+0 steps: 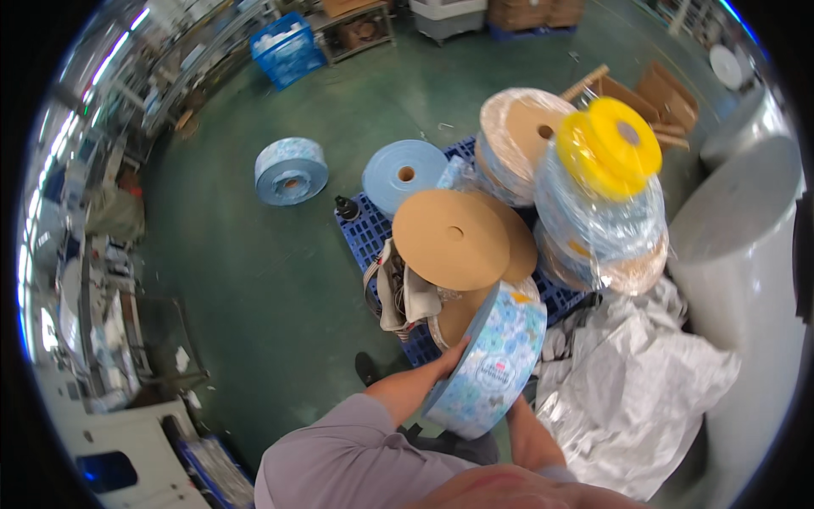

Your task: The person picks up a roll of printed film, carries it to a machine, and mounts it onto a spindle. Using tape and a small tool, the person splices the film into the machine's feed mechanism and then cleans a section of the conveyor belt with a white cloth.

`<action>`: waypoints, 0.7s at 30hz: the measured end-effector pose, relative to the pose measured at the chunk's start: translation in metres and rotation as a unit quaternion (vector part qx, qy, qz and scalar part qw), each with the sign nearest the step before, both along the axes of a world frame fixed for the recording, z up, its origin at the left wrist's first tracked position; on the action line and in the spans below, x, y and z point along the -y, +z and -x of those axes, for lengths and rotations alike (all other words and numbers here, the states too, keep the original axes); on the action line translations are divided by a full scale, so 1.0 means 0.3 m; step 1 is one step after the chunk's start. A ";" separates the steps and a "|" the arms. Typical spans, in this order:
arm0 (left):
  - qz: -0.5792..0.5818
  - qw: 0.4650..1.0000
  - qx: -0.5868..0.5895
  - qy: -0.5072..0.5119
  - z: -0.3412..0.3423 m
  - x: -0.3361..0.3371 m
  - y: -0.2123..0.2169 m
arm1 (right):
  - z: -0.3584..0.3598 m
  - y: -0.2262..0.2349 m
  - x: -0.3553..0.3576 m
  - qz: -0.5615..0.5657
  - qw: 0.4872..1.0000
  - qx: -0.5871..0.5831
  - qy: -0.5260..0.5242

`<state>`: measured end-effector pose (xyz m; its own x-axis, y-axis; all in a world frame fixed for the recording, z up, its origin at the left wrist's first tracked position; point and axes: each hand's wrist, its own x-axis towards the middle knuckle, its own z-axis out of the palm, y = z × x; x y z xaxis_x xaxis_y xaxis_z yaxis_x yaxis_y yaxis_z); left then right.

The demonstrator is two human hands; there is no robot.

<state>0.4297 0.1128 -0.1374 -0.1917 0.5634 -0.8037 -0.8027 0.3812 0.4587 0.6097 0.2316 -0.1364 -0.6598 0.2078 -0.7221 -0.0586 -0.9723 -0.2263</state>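
Between my hands, a wide roll of blue flower-printed film [492, 360] is held on edge and tilted, its printed outer face toward me. My left hand [452, 356] grips its left flat side near the rim. On the lower right side, my right hand [517, 412] holds the roll's edge, with its fingers mostly hidden behind it. Just beyond the roll lie round brown cardboard discs [449, 237] on a blue plastic pallet [363, 233]. A light cloth bag [398, 293] with striped straps sits beside the discs.
Another blue roll [405, 176] lies on the pallet, and a printed roll [291, 171] rests on the green floor. Wrapped stacked rolls topped by yellow reels [609, 146] stand at the right. White crumpled sheeting [636, 382] lies near my right arm. Machinery [110, 339] lines the left.
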 end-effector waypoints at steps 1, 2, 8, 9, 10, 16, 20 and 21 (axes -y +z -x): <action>-0.008 0.999 0.031 0.010 0.009 0.064 0.003 | 0.000 0.052 0.059 0.038 0.999 -0.025 0.003; 0.036 0.997 0.070 -0.001 0.007 0.170 0.018 | 0.005 0.107 0.128 0.083 0.995 -0.055 0.006; 0.020 0.995 0.065 0.079 0.071 0.796 0.100 | 0.202 0.277 0.574 0.255 0.943 -0.186 0.103; -0.032 0.984 0.090 0.154 0.073 0.898 0.128 | 0.264 0.290 0.651 0.267 0.944 -0.152 0.121; -0.056 0.970 0.103 0.213 0.082 0.993 0.161 | 0.334 0.299 0.716 0.252 0.945 -0.132 0.158; -0.145 0.885 0.130 0.423 0.268 1.526 0.462 | 0.841 0.299 1.124 0.056 0.919 0.055 0.387; -0.216 0.855 0.025 0.470 0.409 1.763 0.679 | 1.152 0.367 1.420 -0.101 0.865 -0.038 0.490; -0.226 0.847 0.005 0.481 0.436 1.818 0.721 | 1.228 0.397 1.488 -0.109 0.845 -0.058 0.520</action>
<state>0.2990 -0.4325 0.0789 -0.7317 0.4006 -0.5515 -0.6465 -0.6643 0.3753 0.2414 -0.2148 -0.0172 -0.6315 -0.4074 -0.6598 0.7678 -0.4476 -0.4584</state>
